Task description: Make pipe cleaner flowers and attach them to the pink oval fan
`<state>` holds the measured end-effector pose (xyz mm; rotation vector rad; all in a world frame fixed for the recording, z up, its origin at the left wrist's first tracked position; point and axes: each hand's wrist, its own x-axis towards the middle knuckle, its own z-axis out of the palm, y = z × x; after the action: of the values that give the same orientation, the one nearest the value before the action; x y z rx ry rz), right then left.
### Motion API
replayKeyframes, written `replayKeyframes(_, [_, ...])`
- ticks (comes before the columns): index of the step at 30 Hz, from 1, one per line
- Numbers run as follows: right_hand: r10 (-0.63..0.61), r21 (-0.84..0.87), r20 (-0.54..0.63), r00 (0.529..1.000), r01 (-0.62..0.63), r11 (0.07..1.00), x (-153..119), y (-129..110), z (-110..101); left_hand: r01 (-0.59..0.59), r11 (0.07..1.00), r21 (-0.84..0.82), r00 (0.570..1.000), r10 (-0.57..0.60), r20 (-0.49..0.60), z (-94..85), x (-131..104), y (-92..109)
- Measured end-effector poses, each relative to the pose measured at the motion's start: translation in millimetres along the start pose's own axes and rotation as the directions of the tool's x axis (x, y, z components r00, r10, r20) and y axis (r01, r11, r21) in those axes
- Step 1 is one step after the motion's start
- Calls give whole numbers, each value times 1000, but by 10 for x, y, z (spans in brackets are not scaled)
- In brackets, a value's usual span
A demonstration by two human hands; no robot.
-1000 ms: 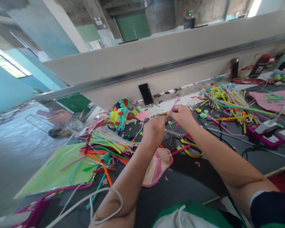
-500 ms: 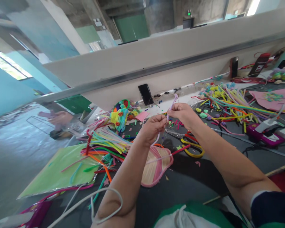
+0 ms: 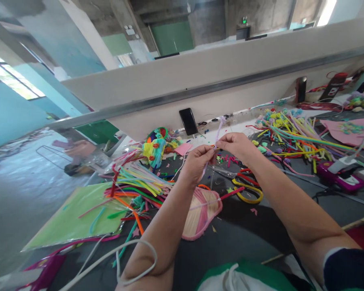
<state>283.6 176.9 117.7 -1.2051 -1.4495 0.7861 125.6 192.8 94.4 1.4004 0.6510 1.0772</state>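
Pinching a fuzzy lilac stem [image 3: 219, 130] between fingertips of left hand [image 3: 197, 161] and right hand [image 3: 235, 146], above dark grey table [image 3: 245, 238], toward its far edge. Could kink or slip under uneven pulling, or snag on yellow-handled metal scissors [image 3: 251, 201] if lowered.

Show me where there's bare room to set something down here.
The dark table has a mostly bare patch between the striped pink pad and right forearm, nearer the person than the scissors. It's crowded around the left hand and right hand, and at the left stick pile and right stick pile.
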Motion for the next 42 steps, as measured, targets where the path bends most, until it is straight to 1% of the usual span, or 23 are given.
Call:
replayKeyframes(3, [-3,-30,24,1000,3,1000,0,9,21,-34,999,23,999,34,-10,-22,7,-11])
replayKeyframes(8, [10,-96,-7,1000,-11,995,2,33,38,-91,986,140,996,92,-1,-8,-2,-13])
replayKeyframes(10, [-7,-115,-11,1000,5,993,-3,39,47,-77,987,143,997,75,18,4,-12,3])
replayKeyframes(11, [-18,-104,-3,1000,18,994,-8,39,55,-43,993,109,999,39,32,6,-18,16])
replayKeyframes(13, [-49,-37,23,999,50,998,-22,33,76,101,994,-29,990,-98,98,2,-30,48])
replayKeyframes(15, [-88,36,49,995,86,996,-39,15,94,293,938,-188,944,-252,213,-6,-38,78])
replayKeyframes(16, [-100,49,55,993,97,994,-47,4,98,367,900,-237,915,-303,265,-6,-41,87])
replayKeyframes(17, [-104,38,52,993,102,994,-52,-7,98,406,877,-256,897,-330,294,0,-42,89])
replayKeyframes(18, [-102,2,40,994,102,995,-54,-17,95,402,881,-250,900,-330,285,14,-44,86])
replayKeyframes(19, [-97,-57,19,995,98,994,-54,-24,89,357,906,-228,923,-304,236,35,-46,75])
replayKeyframes(21, [-93,-190,-48,995,82,978,-46,-27,79,176,979,-104,984,-171,52,92,-55,40])
replayKeyframes(22, [-96,-245,-85,992,73,967,-40,-24,78,66,998,10,996,-66,-53,122,-63,17])
replayKeyframes(23, [-102,-288,-118,988,64,956,-34,-19,81,-34,987,156,989,56,-137,149,-73,-8])
replayKeyframes(24, [-105,-315,-147,984,54,947,-29,-12,89,-116,940,321,965,183,-186,169,-86,-34])
replayKeyframes(25, [-104,-328,-168,980,44,944,-25,-4,100,-177,856,486,933,303,-194,181,-98,-59])
replayKeyframes(27, [-92,-330,-191,977,24,944,-20,12,127,-248,626,739,866,486,-121,180,-121,-106])
replayKeyframes(29, [-79,-317,-181,980,18,948,-13,30,144,-277,420,864,809,587,-25,157,-132,-143])
replayKeyframes(31, [-80,-282,-143,987,37,959,1,50,137,-275,304,912,777,629,25,132,-131,-167])
replayKeyframes(33, [-80,-237,-114,990,51,970,21,68,110,-263,267,927,777,629,39,118,-123,-176])
replayKeyframes(35, [-73,-217,-120,990,45,975,37,78,84,-255,300,919,800,599,27,116,-115,-171])
replayKeyframes(39, [-69,-292,-191,979,11,957,27,68,93,-258,445,858,847,531,-21,117,-111,-123])
replayKeyframes(40, [-69,-317,-206,976,0,948,18,65,107,-265,459,848,854,520,-15,113,-110,-107])
replayKeyframes(42, [-70,-359,-211,975,-10,933,1,70,138,-288,453,843,861,508,21,97,-106,-77])
